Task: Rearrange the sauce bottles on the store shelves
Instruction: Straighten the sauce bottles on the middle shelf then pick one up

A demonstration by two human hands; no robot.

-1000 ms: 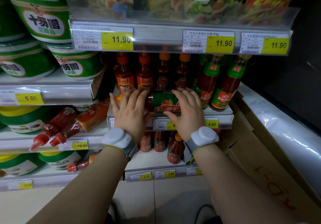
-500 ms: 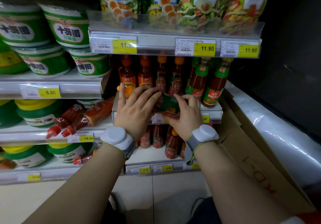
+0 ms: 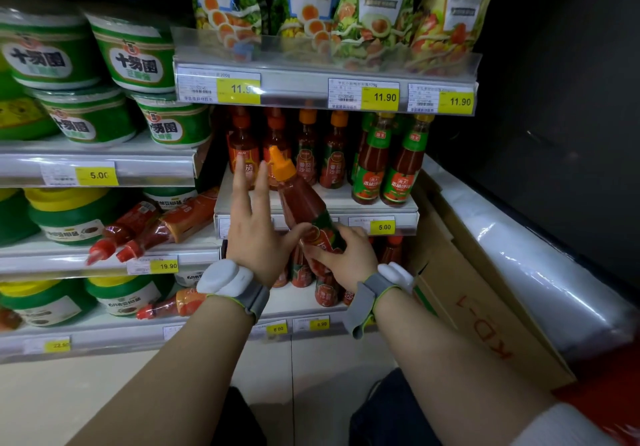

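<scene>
We note the right hand [image 3: 348,255] grips the ketchup bottle [image 3: 304,210] base; cap tilts up-left toward the shelf [image 3: 367,200]; left hand [image 3: 256,238] splayed, thumb touching.

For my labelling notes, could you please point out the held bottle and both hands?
held bottle [image 3: 298,200], head view, red body.
left hand [image 3: 254,238], head view, back.
right hand [image 3: 349,260], head view, back.

A red sauce bottle [image 3: 304,210] with an orange nozzle cap tilts up and leftward in front of the shelf [image 3: 367,200], where more red bottles [image 3: 346,155] stand upright in rows.
</scene>
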